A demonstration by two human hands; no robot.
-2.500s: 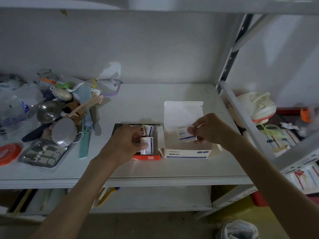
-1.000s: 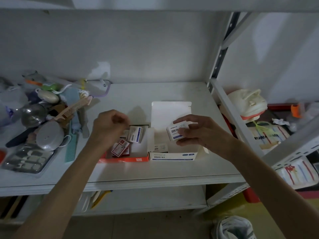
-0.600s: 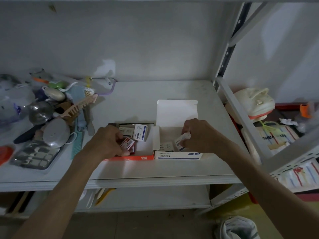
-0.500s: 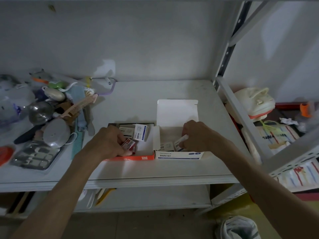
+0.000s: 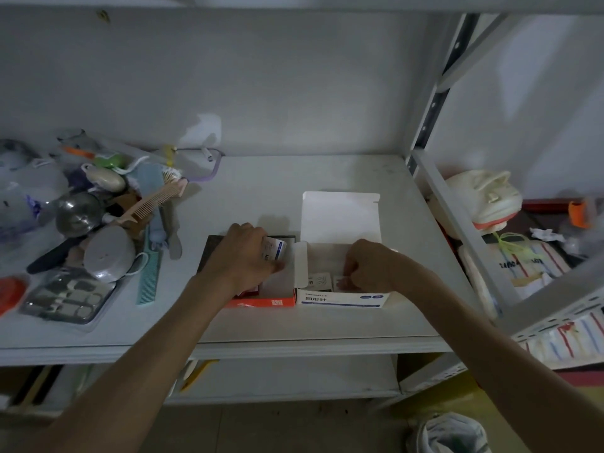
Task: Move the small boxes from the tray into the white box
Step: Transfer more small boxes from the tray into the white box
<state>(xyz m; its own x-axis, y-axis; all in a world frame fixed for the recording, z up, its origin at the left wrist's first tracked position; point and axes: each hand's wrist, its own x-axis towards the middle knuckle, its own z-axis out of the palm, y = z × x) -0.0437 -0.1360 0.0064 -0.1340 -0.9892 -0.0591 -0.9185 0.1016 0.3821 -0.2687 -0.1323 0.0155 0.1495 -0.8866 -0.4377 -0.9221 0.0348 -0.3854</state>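
Over the tray [image 5: 215, 256], left hand [image 5: 245, 256] grips a small box [image 5: 274, 249].

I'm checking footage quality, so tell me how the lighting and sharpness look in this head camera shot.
Head view: dim and flat, no glare; white box lid is brightest; left hand and right hand shade the tray and the box's inside; small-box print is too soft to read; wide-angle lens bends the shelf frame.

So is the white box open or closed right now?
Open. The white box has its lid flap folded back flat on the shelf behind it, and the right hand reaches inside, where small boxes lie.
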